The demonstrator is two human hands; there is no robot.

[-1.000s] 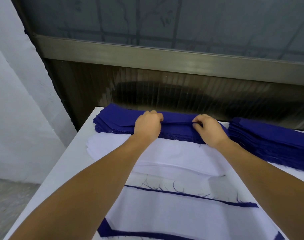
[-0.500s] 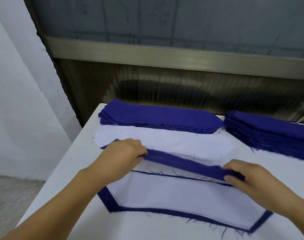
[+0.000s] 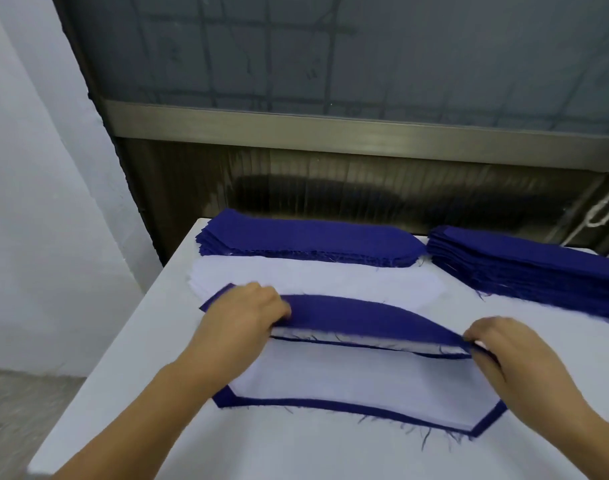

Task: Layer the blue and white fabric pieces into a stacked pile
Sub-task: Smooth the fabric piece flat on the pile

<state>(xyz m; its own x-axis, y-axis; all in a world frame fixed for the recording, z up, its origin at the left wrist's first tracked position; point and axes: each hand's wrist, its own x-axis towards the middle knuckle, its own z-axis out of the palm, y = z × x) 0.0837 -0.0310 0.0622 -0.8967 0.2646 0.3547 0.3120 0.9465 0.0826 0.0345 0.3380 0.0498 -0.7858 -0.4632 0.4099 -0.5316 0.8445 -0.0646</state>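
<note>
Hands grip one blue fabric piece: left hand pinches its left end, right hand its right end, above the layered pile on the white table.

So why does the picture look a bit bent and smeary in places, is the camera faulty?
Head view: the wide lens bows the metal rail and the table edges; the left hand looks smeared by motion, while the blue fabric pile behind stays fairly crisp; light is soft and even, with only faint shadows.
</note>
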